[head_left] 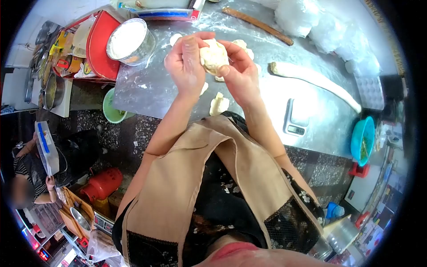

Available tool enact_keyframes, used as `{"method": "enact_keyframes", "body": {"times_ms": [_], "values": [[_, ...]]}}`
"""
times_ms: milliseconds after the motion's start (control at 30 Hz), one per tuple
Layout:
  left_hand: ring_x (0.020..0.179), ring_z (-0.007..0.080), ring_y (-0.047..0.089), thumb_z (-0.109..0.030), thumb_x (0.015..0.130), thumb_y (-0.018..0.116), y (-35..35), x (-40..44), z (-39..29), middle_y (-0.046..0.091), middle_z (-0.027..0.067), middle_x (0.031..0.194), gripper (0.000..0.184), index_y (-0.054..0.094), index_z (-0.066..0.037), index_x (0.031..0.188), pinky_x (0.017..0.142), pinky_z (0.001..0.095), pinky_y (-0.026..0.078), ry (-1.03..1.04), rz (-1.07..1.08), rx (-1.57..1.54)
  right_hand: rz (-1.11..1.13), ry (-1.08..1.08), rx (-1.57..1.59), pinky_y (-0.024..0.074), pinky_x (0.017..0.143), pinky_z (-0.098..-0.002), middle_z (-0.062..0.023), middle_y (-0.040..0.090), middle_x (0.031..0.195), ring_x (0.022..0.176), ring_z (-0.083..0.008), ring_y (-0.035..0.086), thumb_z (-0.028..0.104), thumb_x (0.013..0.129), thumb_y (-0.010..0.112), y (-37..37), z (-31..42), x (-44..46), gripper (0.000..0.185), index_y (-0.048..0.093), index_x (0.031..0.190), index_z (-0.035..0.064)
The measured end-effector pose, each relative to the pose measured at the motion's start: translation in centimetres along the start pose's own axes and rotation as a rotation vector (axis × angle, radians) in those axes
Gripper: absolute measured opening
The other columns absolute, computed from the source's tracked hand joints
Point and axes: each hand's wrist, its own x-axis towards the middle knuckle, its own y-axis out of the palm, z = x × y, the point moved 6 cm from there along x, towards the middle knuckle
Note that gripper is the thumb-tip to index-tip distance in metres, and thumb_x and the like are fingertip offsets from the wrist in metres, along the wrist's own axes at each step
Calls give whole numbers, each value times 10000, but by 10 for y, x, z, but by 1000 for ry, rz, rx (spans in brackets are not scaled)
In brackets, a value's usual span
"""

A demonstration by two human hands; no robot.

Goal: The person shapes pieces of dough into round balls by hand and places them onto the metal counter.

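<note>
A pale, lumpy piece of dough is held up between my two hands above the metal table. My left hand grips it from the left, thumb raised and fingers behind. From the right, my right hand pinches its edge between thumb and fingers. Another dough piece lies on the table near the front edge, below my hands. More dough pieces sit behind my right hand, partly hidden. To the right stretches a long rope of dough.
A bowl of flour stands at the back left beside a red bin. A digital scale sits on the floury table. A wooden stick and plastic bags lie behind. At lower left a person holds a plastic box.
</note>
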Motion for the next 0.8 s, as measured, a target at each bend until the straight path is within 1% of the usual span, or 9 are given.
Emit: {"method": "enact_keyframes", "body": {"times_ms": [100, 267, 333, 433, 533, 633, 700, 733, 800], "values": [[941, 218, 587, -202, 939, 476, 7, 1, -5, 578, 209, 1110, 218, 519, -4, 857, 800, 298, 470, 88, 48, -305, -82, -68, -155, 486, 771, -257, -102, 584, 1055, 899, -132, 574, 72, 760, 704, 6, 8, -2, 433, 499, 1132, -11], [1011, 265, 576, -49, 879, 496, 15, -3, -13, 555, 212, 1158, 53, 496, -20, 923, 857, 315, 451, 82, 72, -170, -219, 68, -180, 464, 640, -211, -70, 621, 925, 784, -83, 578, 56, 784, 664, -9, 7, 3, 269, 552, 1020, -9], [1021, 272, 578, -4, 853, 506, 14, -3, -8, 565, 206, 1149, 94, 491, -24, 944, 862, 323, 453, 50, 77, -176, -234, 76, -223, 452, 611, -202, -57, 625, 897, 759, -71, 574, 46, 790, 648, -10, 10, 5, 223, 561, 988, -10], [1031, 236, 578, 16, 842, 482, 10, 3, -12, 574, 195, 1154, 173, 506, -14, 1010, 866, 308, 451, 207, 114, 190, -245, 151, -358, 470, 640, -211, -52, 626, 892, 757, -78, 582, 12, 797, 623, -8, 12, 6, 254, 563, 1043, -8], [1016, 220, 584, 13, 842, 476, -2, 8, -10, 585, 174, 1157, 305, 492, -17, 1145, 860, 299, 452, 190, 122, 384, 74, 177, -203, 494, 692, -223, -51, 636, 878, 739, -92, 599, -14, 791, 621, 4, 14, 8, 364, 547, 1148, -3], [1035, 238, 577, -11, 856, 456, -5, 9, -8, 546, 168, 1219, 401, 457, -37, 1256, 870, 306, 450, 10, 109, 193, 36, 107, -252, 486, 640, -208, -46, 637, 841, 706, -86, 592, -2, 776, 645, 5, 14, 11, 315, 572, 1082, -13], [1140, 207, 504, -116, 831, 627, 7, 1, -20, 499, 127, 1284, 497, 444, -7, 1280, 933, 314, 414, -156, 233, -247, -52, 104, -297, 472, 604, -198, -41, 634, 808, 678, -77, 580, 10, 768, 661, 0, 14, 16, 266, 588, 1023, -16], [1140, 207, 504, -116, 831, 627, 9, 2, -22, 499, 127, 1284, 497, 444, -7, 1280, 933, 314, 414, -157, 230, -245, -140, 102, -338, 459, 569, -188, -36, 631, 776, 651, -67, 568, 22, 759, 677, -4, 15, 17, 220, 605, 963, -19], [1161, 214, 486, -181, 762, 713, 16, 1, -35, 484, 112, 1297, 605, 453, -8, 1281, 924, 323, 423, 146, 320, 287, -176, 91, -367, 441, 544, -183, -31, 626, 751, 631, -58, 554, 40, 755, 689, 3, 17, 20, 177, 612, 905, -14]]}}
